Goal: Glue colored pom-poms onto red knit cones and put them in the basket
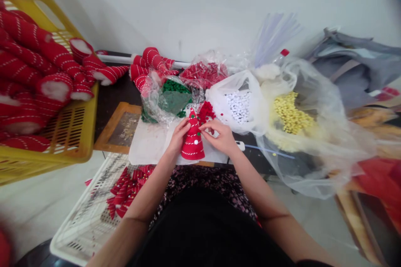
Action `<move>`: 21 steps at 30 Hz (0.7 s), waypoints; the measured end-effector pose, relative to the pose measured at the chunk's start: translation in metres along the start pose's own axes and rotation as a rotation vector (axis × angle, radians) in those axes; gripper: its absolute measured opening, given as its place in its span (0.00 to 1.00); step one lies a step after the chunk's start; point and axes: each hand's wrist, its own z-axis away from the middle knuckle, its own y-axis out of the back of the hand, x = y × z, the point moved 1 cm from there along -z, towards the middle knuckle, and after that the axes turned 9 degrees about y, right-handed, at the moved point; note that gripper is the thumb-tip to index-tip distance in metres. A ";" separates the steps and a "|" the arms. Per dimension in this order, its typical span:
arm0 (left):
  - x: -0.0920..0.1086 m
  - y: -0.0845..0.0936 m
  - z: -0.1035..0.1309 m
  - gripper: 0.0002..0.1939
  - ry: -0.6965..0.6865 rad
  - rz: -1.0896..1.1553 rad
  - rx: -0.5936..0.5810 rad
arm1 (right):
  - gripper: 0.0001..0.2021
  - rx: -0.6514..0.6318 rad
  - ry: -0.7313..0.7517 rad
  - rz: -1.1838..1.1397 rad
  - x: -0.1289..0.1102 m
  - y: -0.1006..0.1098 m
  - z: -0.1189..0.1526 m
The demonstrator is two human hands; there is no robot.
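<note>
A red felt cone (192,148) with white dashed stitching stands with its tip pointing away from me, over a white sheet (150,146). Small green pompoms and a white pompom (196,142) sit on its surface. My left hand (179,135) is closed on the cone's left side. At its right edge, the thumb and fingertips of my right hand (219,135) are pinched together beside a green pompom (198,134); what they hold, if anything, is too small to make out. Loose red pompoms (206,110) lie just behind the cone.
Bags of green pompoms (175,87), white pompoms (239,106) and yellow pompoms (291,114) line the table's back and right. A yellow crate (89,133) of red striped cones stands left. Below it, a white basket (72,212) holds decorated cones. A glue stick (269,150) lies right.
</note>
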 end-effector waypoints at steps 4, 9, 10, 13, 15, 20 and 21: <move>-0.001 0.002 -0.001 0.24 0.000 -0.017 0.005 | 0.07 0.040 0.007 -0.010 0.000 0.002 0.001; -0.002 0.002 -0.001 0.24 0.001 -0.016 0.018 | 0.04 0.030 0.006 -0.050 -0.001 0.003 0.001; -0.002 0.002 -0.001 0.23 0.003 -0.019 0.017 | 0.04 0.025 -0.003 -0.046 -0.001 0.002 0.001; -0.001 0.001 0.000 0.24 0.010 -0.020 0.017 | 0.02 0.031 -0.023 -0.035 0.000 0.000 0.000; 0.000 0.001 0.001 0.25 0.010 -0.018 0.012 | 0.02 0.041 -0.026 -0.034 0.001 -0.001 0.001; 0.002 0.000 0.002 0.23 0.000 -0.050 -0.004 | 0.02 0.030 -0.026 -0.043 0.005 -0.003 0.003; 0.002 0.000 0.003 0.23 0.004 -0.048 -0.003 | 0.02 0.024 -0.032 -0.053 0.006 -0.002 0.003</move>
